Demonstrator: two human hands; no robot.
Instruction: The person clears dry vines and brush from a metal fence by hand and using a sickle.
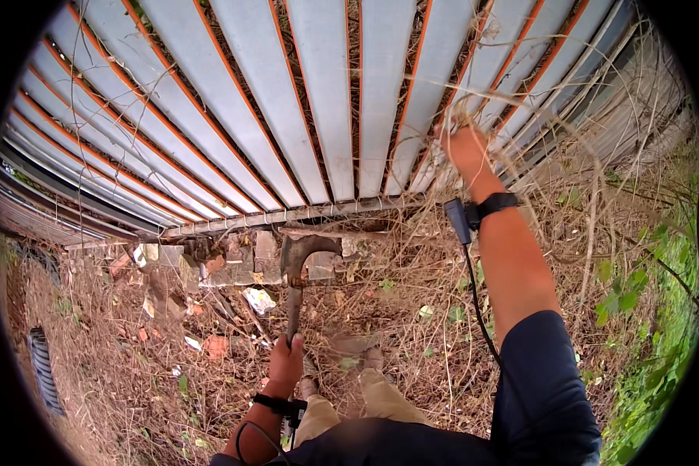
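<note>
My left hand (286, 359) is wrapped round the handle of a billhook (294, 268), held low in front of my legs. Its dark curved blade points up, with the hooked tip turned to the right. Raised to the right, my right hand (464, 145) is closed round dry vine stems (512, 97) against the slatted metal fence (324, 101). Thin tangled stems pass over and around its fingers and partly hide them. More dry stems hang down to the right of my right forearm.
Along the fence foot lie bricks and stone blocks (266, 252). Dry cut stems and litter cover the ground (412, 311). A ribbed dark pipe (45, 371) lies at the far left. Green leafy plants (625, 295) grow at the right. A cable (478, 303) hangs from my right wrist strap.
</note>
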